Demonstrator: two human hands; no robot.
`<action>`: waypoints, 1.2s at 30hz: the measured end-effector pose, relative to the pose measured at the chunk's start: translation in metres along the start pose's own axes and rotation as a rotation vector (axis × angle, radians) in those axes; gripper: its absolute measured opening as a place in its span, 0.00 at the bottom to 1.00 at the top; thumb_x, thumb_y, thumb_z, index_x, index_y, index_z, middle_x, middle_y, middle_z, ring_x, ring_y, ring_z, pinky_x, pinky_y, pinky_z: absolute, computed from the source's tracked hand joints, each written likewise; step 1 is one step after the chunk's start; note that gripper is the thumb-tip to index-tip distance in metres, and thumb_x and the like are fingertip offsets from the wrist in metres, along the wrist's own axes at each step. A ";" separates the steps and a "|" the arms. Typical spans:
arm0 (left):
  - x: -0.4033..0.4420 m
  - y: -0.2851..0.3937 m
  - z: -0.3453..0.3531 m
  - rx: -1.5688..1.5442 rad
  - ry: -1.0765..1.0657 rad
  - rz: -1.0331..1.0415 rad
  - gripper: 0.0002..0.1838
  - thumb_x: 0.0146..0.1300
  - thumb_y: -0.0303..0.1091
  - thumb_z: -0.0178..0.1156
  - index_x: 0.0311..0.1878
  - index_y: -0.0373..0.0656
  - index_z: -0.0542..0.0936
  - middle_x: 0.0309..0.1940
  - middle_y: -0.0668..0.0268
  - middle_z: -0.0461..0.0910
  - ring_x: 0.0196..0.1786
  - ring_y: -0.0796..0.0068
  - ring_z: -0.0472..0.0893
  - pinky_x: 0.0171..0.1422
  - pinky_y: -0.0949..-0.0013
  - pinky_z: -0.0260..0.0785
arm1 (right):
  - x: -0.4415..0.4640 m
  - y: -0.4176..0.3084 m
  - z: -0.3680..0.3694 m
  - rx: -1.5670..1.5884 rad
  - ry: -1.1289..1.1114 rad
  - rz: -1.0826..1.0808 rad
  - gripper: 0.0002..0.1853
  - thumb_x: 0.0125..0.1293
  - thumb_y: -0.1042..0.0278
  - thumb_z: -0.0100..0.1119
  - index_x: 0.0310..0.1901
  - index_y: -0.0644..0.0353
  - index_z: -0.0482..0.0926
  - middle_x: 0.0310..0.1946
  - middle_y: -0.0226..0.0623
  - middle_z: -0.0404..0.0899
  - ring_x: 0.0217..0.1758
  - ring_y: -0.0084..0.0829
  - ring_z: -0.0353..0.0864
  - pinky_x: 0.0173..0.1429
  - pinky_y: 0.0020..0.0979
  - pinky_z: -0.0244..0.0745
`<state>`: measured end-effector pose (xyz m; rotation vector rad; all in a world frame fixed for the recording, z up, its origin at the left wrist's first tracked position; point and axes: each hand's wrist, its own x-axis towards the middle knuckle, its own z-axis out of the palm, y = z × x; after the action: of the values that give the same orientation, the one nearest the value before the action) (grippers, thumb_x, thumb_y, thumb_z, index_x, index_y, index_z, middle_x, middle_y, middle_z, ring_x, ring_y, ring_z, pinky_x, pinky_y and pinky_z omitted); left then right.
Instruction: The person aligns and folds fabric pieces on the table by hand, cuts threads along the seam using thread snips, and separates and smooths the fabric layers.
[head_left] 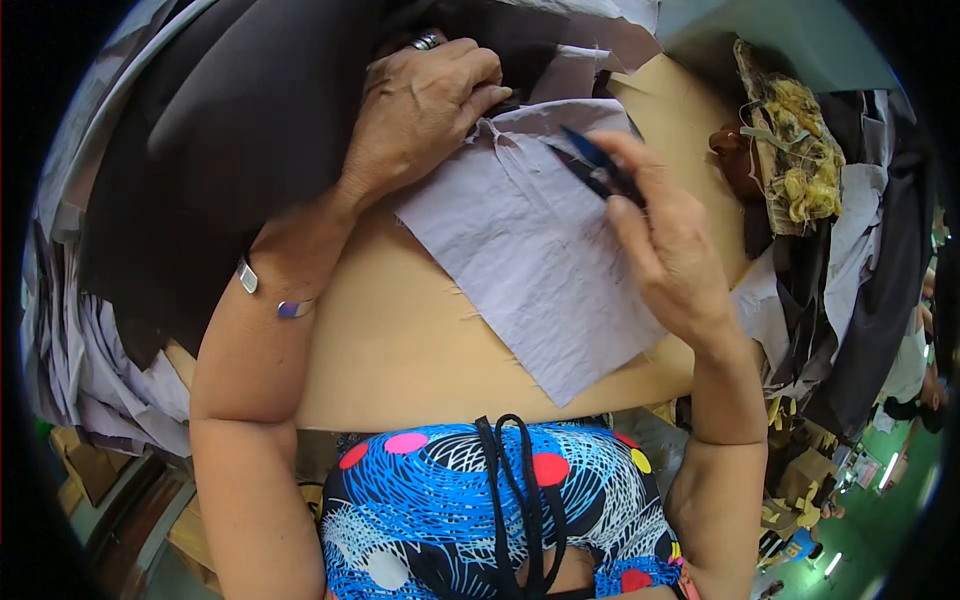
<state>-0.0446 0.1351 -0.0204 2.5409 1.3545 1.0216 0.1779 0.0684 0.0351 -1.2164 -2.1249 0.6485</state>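
Observation:
A pale lilac piece of cloth (pixel 550 280) lies wrinkled before me, with frayed edges and a seam or fold near its top. My left hand (pixel 425 105) is closed at its upper left corner, pinching the fabric where it meets dark brown cloth (pixel 250 110). The dark cloth drapes over the left side, and the fingertips are partly hidden. In my right hand (pixel 670 240) I grip small dark blue thread snips (pixel 592 158), their tips pointing up and left above the lilac cloth. Whether the blades touch the fabric I cannot tell.
A tan work surface (pixel 400 340) lies beneath the cloth. Stacked grey and dark fabric (pixel 75 370) hangs at the left. On the right stands a worn board with yellow, fibrous padding (pixel 805 150), near more hanging dark cloth (pixel 880 290). Other people show at the far right.

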 end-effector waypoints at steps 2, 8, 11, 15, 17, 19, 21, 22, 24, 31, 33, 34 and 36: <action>0.000 0.000 -0.001 -0.017 0.004 -0.015 0.08 0.61 0.36 0.59 0.33 0.41 0.77 0.28 0.63 0.76 0.33 0.61 0.77 0.39 0.62 0.69 | 0.004 -0.004 0.006 -0.026 -0.009 -0.098 0.14 0.61 0.80 0.53 0.50 0.65 0.73 0.39 0.50 0.78 0.40 0.50 0.79 0.44 0.38 0.74; -0.002 -0.006 0.009 -0.088 0.044 -0.037 0.07 0.60 0.36 0.60 0.32 0.43 0.78 0.30 0.65 0.79 0.35 0.62 0.79 0.42 0.62 0.70 | 0.002 -0.012 0.009 0.018 -0.082 0.025 0.16 0.60 0.81 0.52 0.51 0.66 0.70 0.39 0.55 0.77 0.41 0.55 0.78 0.44 0.44 0.72; -0.002 -0.006 0.006 -0.130 0.028 -0.021 0.05 0.60 0.34 0.60 0.35 0.43 0.79 0.31 0.66 0.80 0.36 0.63 0.80 0.42 0.64 0.71 | 0.007 -0.005 0.023 0.087 -0.140 0.061 0.17 0.61 0.80 0.51 0.53 0.64 0.69 0.41 0.56 0.77 0.43 0.59 0.76 0.46 0.49 0.70; -0.001 -0.017 -0.012 -0.322 -0.220 0.038 0.09 0.61 0.34 0.59 0.42 0.42 0.80 0.37 0.66 0.79 0.42 0.67 0.79 0.47 0.69 0.70 | 0.008 0.002 0.027 -0.022 -0.189 0.069 0.17 0.61 0.78 0.53 0.53 0.64 0.69 0.41 0.55 0.77 0.43 0.57 0.77 0.46 0.48 0.70; 0.006 -0.022 -0.035 -0.441 -0.515 -0.019 0.17 0.58 0.36 0.63 0.49 0.41 0.80 0.47 0.64 0.77 0.51 0.68 0.77 0.57 0.70 0.67 | 0.007 0.003 0.027 -0.012 -0.181 0.082 0.17 0.62 0.76 0.53 0.53 0.63 0.69 0.41 0.55 0.78 0.43 0.56 0.77 0.45 0.48 0.71; 0.002 -0.023 -0.034 -0.402 -0.458 0.042 0.21 0.53 0.38 0.66 0.49 0.40 0.79 0.48 0.63 0.77 0.53 0.65 0.76 0.58 0.68 0.66 | 0.008 0.002 0.027 -0.047 -0.195 0.090 0.16 0.62 0.76 0.53 0.53 0.63 0.69 0.40 0.54 0.78 0.42 0.56 0.78 0.44 0.48 0.71; 0.003 -0.018 -0.035 -0.390 -0.484 -0.004 0.28 0.44 0.41 0.72 0.50 0.41 0.78 0.50 0.65 0.76 0.55 0.63 0.75 0.61 0.66 0.65 | 0.009 0.002 0.029 -0.072 -0.191 0.082 0.16 0.62 0.75 0.53 0.52 0.63 0.69 0.39 0.53 0.79 0.41 0.55 0.78 0.43 0.48 0.72; 0.003 -0.018 -0.032 -0.365 -0.445 0.022 0.28 0.44 0.42 0.72 0.50 0.42 0.78 0.48 0.65 0.77 0.53 0.64 0.75 0.58 0.66 0.66 | 0.010 0.002 0.031 -0.080 -0.181 0.067 0.16 0.62 0.75 0.53 0.52 0.63 0.69 0.39 0.53 0.79 0.41 0.55 0.78 0.43 0.48 0.72; 0.000 -0.019 -0.025 -0.313 -0.365 0.069 0.27 0.44 0.43 0.72 0.49 0.44 0.79 0.45 0.67 0.78 0.50 0.66 0.77 0.54 0.64 0.69 | 0.013 0.003 0.034 -0.103 -0.163 0.042 0.16 0.63 0.76 0.53 0.53 0.62 0.69 0.37 0.52 0.79 0.39 0.54 0.78 0.42 0.45 0.72; -0.001 -0.017 -0.019 -0.272 -0.331 0.033 0.27 0.41 0.43 0.73 0.46 0.45 0.78 0.43 0.69 0.78 0.48 0.66 0.76 0.51 0.63 0.69 | 0.020 0.002 0.041 -0.084 -0.130 -0.018 0.17 0.64 0.78 0.54 0.54 0.63 0.70 0.36 0.52 0.79 0.37 0.52 0.79 0.41 0.39 0.71; 0.001 -0.012 -0.024 -0.282 -0.388 -0.028 0.27 0.41 0.43 0.73 0.46 0.45 0.78 0.43 0.69 0.77 0.48 0.66 0.76 0.51 0.63 0.69 | 0.019 0.003 0.045 -0.079 -0.102 -0.040 0.17 0.64 0.78 0.54 0.54 0.63 0.70 0.36 0.52 0.79 0.37 0.52 0.79 0.41 0.39 0.72; 0.000 -0.012 -0.024 -0.276 -0.376 -0.029 0.27 0.41 0.43 0.73 0.46 0.45 0.78 0.42 0.69 0.77 0.48 0.66 0.76 0.51 0.63 0.69 | 0.018 0.003 0.047 -0.084 -0.078 -0.053 0.17 0.64 0.79 0.54 0.54 0.63 0.70 0.36 0.52 0.79 0.37 0.52 0.79 0.41 0.38 0.72; -0.001 -0.011 -0.022 -0.268 -0.354 -0.025 0.27 0.42 0.43 0.73 0.46 0.45 0.78 0.42 0.69 0.77 0.48 0.66 0.76 0.51 0.63 0.69 | 0.016 0.006 0.052 -0.080 -0.033 -0.081 0.16 0.64 0.79 0.54 0.54 0.63 0.70 0.36 0.51 0.79 0.35 0.50 0.79 0.40 0.37 0.72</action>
<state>-0.0654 0.1361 -0.0079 2.3545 1.0714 0.6548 0.1382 0.0791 -0.0009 -1.1619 -2.2345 0.5564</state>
